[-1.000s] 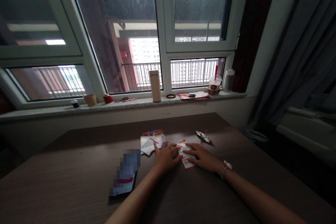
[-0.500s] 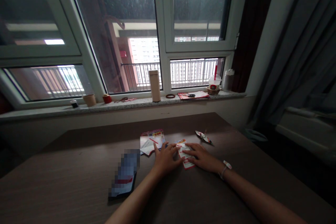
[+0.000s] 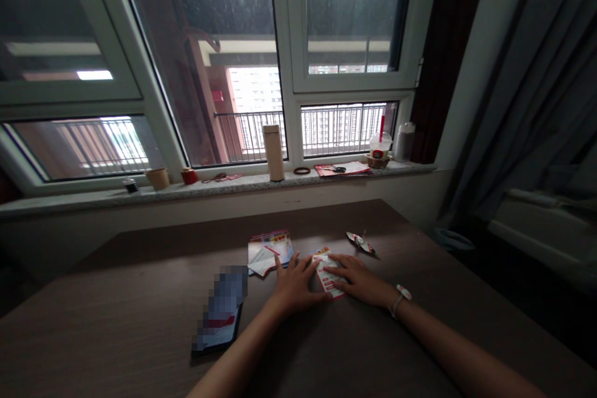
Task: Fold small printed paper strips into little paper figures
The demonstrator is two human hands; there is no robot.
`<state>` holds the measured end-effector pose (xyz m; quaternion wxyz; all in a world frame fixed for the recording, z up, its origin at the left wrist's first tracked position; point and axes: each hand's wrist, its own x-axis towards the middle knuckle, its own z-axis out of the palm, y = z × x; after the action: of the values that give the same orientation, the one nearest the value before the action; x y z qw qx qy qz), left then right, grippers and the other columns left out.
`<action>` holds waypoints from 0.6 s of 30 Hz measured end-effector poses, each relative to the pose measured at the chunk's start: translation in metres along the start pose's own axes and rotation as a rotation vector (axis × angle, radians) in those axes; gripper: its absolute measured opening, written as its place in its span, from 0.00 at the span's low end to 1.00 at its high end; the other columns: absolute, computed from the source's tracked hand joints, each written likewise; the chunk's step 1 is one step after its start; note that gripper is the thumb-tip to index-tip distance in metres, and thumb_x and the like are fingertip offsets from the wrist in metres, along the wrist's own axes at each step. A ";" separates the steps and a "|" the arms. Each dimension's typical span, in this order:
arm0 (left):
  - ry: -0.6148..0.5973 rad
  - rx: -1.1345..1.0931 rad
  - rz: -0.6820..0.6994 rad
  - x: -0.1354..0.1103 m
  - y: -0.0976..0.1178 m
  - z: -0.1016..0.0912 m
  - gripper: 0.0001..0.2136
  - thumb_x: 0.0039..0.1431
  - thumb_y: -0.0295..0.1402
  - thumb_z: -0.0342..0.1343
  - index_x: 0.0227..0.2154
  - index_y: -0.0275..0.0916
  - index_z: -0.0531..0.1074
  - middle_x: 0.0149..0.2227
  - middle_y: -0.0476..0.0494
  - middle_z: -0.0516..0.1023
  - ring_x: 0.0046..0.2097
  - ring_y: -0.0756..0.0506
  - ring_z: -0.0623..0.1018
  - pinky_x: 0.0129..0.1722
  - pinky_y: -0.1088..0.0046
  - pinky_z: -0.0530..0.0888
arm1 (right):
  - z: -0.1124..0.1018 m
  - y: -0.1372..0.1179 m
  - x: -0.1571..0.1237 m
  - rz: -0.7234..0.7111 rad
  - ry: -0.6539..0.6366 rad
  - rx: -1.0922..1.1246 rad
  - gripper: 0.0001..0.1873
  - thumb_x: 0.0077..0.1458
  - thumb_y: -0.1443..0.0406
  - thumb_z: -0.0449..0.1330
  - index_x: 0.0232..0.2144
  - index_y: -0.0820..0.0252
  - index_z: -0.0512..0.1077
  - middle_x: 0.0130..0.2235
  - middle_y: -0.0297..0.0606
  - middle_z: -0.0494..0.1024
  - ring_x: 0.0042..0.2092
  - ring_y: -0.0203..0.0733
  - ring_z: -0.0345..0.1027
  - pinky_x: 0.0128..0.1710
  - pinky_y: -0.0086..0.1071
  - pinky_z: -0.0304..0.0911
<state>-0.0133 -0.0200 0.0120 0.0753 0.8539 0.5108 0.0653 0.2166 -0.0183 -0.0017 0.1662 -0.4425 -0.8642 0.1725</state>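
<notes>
A small white printed paper with red edging (image 3: 327,280) lies on the brown table (image 3: 116,298) between my hands. My right hand (image 3: 357,277) rests flat with its fingers spread across the paper's right side. Along the left edge, my left hand (image 3: 296,283) touches the paper with its thumb, its fingers apart and stretched toward the window. Just beyond the left fingertips are a colourful printed leaflet (image 3: 282,242) and a folded white paper (image 3: 262,261) lying over it. A bracelet circles my right wrist.
A phone (image 3: 221,311), its screen blurred out, lies left of my left forearm. A crumpled wrapper (image 3: 361,242) sits beyond my right hand. On the windowsill stand a beige flask (image 3: 273,152), a paper cup (image 3: 157,178) and a drink cup with a red straw (image 3: 380,143).
My left thumb has straightened and shifted slightly toward the near end of the paper, with the fingers spreading a little more. My right hand stays nearly still.
</notes>
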 end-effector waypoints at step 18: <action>-0.002 0.013 -0.016 -0.001 0.004 0.001 0.43 0.47 0.68 0.44 0.64 0.53 0.53 0.68 0.46 0.53 0.68 0.27 0.45 0.58 0.30 0.31 | 0.001 0.009 0.003 -0.004 -0.009 0.057 0.23 0.64 0.57 0.44 0.59 0.49 0.64 0.66 0.38 0.55 0.66 0.47 0.46 0.66 0.47 0.40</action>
<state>-0.0105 -0.0225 0.0121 0.0706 0.8505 0.5177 0.0603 0.2210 -0.0115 -0.0060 0.1750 -0.4352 -0.8605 0.1987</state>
